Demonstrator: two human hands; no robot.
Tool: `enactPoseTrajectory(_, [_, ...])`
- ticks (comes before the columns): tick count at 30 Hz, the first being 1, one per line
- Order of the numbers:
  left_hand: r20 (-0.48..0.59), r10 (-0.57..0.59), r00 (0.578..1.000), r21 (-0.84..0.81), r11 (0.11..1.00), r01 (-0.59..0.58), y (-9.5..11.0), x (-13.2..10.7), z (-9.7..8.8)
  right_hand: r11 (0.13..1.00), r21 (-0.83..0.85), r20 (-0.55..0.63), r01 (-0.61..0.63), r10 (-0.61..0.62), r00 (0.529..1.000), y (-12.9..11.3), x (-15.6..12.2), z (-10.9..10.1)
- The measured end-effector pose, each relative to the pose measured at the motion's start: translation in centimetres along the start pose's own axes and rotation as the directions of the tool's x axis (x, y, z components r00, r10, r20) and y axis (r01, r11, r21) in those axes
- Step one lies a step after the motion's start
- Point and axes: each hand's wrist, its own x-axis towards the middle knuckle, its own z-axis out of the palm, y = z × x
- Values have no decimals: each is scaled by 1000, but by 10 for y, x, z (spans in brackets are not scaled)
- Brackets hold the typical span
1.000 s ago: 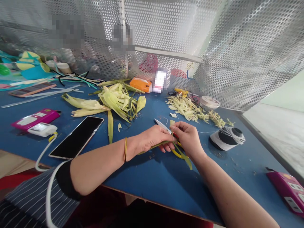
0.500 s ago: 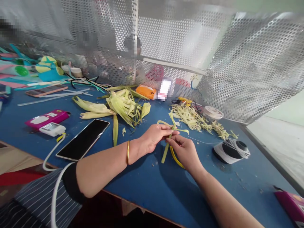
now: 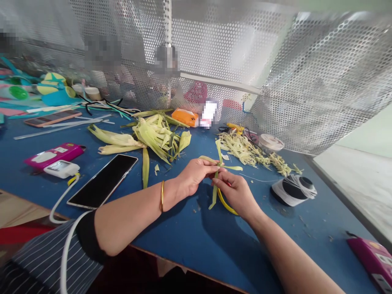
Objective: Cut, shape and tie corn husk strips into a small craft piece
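Note:
Strips of pale green corn husk cross in a small knot between my two hands, their ends sticking out to the sides and upward. My left hand pinches the crossing point from the left, fingers pressed together. Just below it, my right hand is closed on the strip that hangs down. Something yellow and curved, like a scissors handle, shows under the right hand; most of it is hidden. Thin white thread runs right to a black spool. Left of my hands lies a pile of corn husks.
A black phone, a magenta power strip and a white charger with cable lie left. Shredded husk and a roll of tape are toward the back right. A perforated metal screen bounds the blue table.
The view has shifted slightly, so everything sits a little further left. My hands keep their hold on the husk strips; the hanging strip and upright end have bent a little.

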Motion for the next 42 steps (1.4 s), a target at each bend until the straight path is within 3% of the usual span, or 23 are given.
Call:
enactPoseTrajectory(3, [46,-49,998,3,999,49,5,0,-2,974,-223,-131,31,-61,989,-2,-3,-2])
enactPoseTrajectory(6, [87,-76,993,16,997,75,8,0,-4,844,-530,-316,82,-287,904,-2,-2,-10])
enactPoseTrajectory(8, [89,-89,992,37,996,86,7,-1,-4,761,-641,-307,101,-374,875,2,1,-15])
enactPoseTrajectory(14, [-31,-70,997,94,993,73,2,1,-2,836,-529,-140,144,-253,957,11,5,-15])
enactPoseTrajectory(23, [-107,-3,994,94,995,13,1,1,2,847,-503,-146,172,-279,949,5,2,-15])
enactPoseTrajectory(25, [-88,-10,996,66,998,16,3,3,-1,817,-555,-208,157,-319,925,5,2,-17])
enactPoseTrajectory(28, [-26,-19,999,-26,999,18,5,5,-4,735,-666,-319,130,-438,841,1,2,-21])
enactPoseTrajectory(29, [-2,-17,1000,-49,999,17,5,5,-5,728,-673,-326,128,-448,833,0,2,-21])
enactPoseTrajectory(30, [24,-11,1000,-59,998,12,5,5,-4,747,-652,-319,129,-424,847,-1,1,-20])
enactPoseTrajectory(32, [75,17,997,-48,999,-14,3,3,-3,851,-515,-275,100,-274,921,0,2,-16])
enactPoseTrajectory(35, [138,50,989,-33,998,-46,-1,1,1,986,-158,-158,-43,18,987,7,5,-7])
enactPoseTrajectory(38, [115,20,993,24,999,-23,-1,-2,3,988,78,-130,-131,140,982,12,8,-6])
enactPoseTrajectory(40, [24,16,1000,152,988,-19,1,-4,3,987,77,-209,-141,154,966,12,9,-9])
enactPoseTrajectory(42, [-82,144,986,337,935,-108,6,-6,0,990,-1,-284,-144,138,949,10,9,-14])
